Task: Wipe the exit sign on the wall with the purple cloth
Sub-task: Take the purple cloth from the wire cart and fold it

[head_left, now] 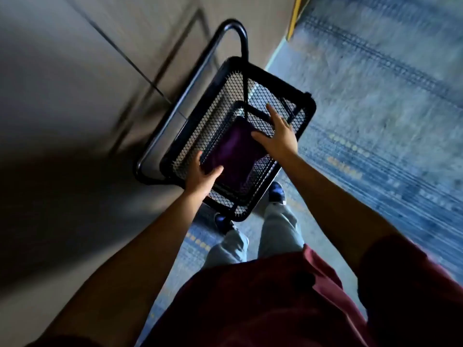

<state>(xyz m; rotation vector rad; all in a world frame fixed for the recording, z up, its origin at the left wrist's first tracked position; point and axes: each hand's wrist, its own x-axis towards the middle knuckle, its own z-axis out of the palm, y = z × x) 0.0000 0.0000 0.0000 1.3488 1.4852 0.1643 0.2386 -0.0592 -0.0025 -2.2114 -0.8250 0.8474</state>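
Observation:
A folded purple cloth [234, 152] lies flat in the top tray of a black wire-mesh cart [307, 113]. My left hand [203, 177] is at the cloth's near left corner, thumb over its edge, fingers apart. Above the cloth's far right corner hovers my right hand [278, 132], fingers spread, thumb touching the fabric. Whether either hand grips the cloth is unclear. The exit sign is not in view. The picture is motion-blurred.
The cart has a black tube handle [235, 27] on its far side and stands close to a grey wall [75, 83] on the left. Blue patterned carpet [375, 108] spreads to the right. My legs and shoes [276, 194] are just behind the cart.

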